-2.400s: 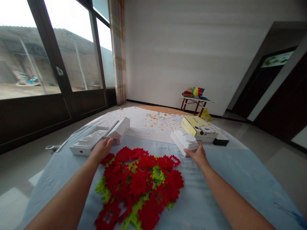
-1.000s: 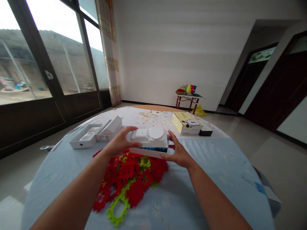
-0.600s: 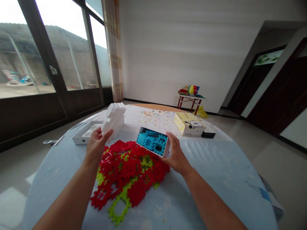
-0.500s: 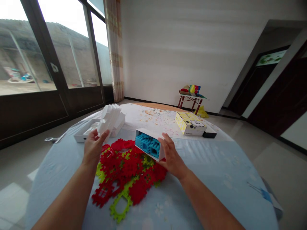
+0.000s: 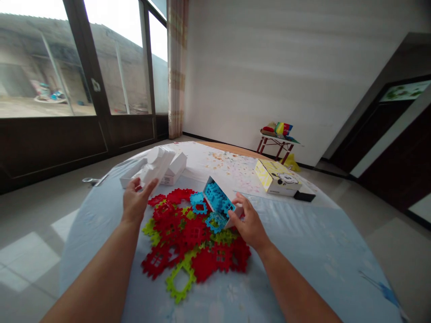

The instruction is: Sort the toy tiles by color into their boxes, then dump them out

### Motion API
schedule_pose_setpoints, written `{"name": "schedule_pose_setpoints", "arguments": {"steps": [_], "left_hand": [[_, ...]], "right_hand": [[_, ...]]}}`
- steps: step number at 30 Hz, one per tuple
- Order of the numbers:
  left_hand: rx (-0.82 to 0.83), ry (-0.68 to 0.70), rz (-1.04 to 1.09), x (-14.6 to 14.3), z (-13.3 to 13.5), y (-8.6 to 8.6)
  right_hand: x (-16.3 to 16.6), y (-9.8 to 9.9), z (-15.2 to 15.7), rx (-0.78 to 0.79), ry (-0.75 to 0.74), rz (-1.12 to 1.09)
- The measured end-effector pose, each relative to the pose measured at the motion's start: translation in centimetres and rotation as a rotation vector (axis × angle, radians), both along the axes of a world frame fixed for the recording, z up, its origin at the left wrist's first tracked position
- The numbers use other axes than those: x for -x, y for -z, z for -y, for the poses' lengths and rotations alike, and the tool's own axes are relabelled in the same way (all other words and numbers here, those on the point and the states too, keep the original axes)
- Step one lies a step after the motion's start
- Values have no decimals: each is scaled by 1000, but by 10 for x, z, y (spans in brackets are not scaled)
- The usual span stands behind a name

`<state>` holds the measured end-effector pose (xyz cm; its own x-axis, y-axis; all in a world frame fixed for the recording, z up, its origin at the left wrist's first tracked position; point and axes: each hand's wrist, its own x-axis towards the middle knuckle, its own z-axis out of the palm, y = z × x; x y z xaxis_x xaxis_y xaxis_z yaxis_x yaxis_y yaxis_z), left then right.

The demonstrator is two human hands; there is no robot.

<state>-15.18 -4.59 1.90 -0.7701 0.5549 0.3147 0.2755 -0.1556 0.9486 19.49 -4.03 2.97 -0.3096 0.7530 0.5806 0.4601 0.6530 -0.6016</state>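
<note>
My right hand [image 5: 251, 222] grips a small white box [image 5: 232, 223] at its right end. Its open side shows blue toothed plastic tiles [image 5: 217, 197] packed inside, and the box tilts down to the left. Two blue tiles [image 5: 198, 203] are outside the box, by its lower-left edge. Beneath lies a pile of red interlocking tiles [image 5: 193, 233] and lime-green ones [image 5: 182, 280], some with window cut-outs. My left hand [image 5: 136, 202] is left of the pile, thumb and fingers around the lower end of a pale white packaging piece [image 5: 160, 162]; the contact is partly hidden.
Behind my left hand are a white open tray [image 5: 128, 178] and a white box [image 5: 178, 166]. A yellow-and-white cartoon box [image 5: 278, 177] stands at the back right beside a black item [image 5: 305, 196]. A spoon-like object [image 5: 90, 180] lies at the table's left edge.
The box in my right hand has tipped further, and blue tiles have come out onto the red pile. My left hand stays by the white packaging piece. The view has turned slightly left.
</note>
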Motion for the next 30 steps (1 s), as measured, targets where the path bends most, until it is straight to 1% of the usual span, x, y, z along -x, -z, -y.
{"name": "schedule_pose_setpoints", "arguments": {"steps": [2,4,7,9,12,17,24,27,30], "left_hand": [[3,-33,6,-1,1,1],[19,-50,4,-2,2,0],[53,-61,-6,-5,5,-1],[76,-67,-10,-7,6,-2],[112,-58,-18,-8,6,-1],[147,-52,-47,-8,3,3],[168,-50,-57,-9,2,4],[181,-51,-84,-8,2,4],[195,-64,-147,-8,1,3]], "right_hand": [[4,-1,3,27,10,-30],[7,-3,7,26,-38,-36],[11,-7,13,-50,-147,13],[12,-10,14,-126,-174,44],[9,-11,10,-205,-155,63],[-1,-14,3,-236,-106,86],[-11,-30,6,-296,-182,191],[-15,-33,4,-350,-108,155],[-19,-33,-2,-348,-24,38]]}}
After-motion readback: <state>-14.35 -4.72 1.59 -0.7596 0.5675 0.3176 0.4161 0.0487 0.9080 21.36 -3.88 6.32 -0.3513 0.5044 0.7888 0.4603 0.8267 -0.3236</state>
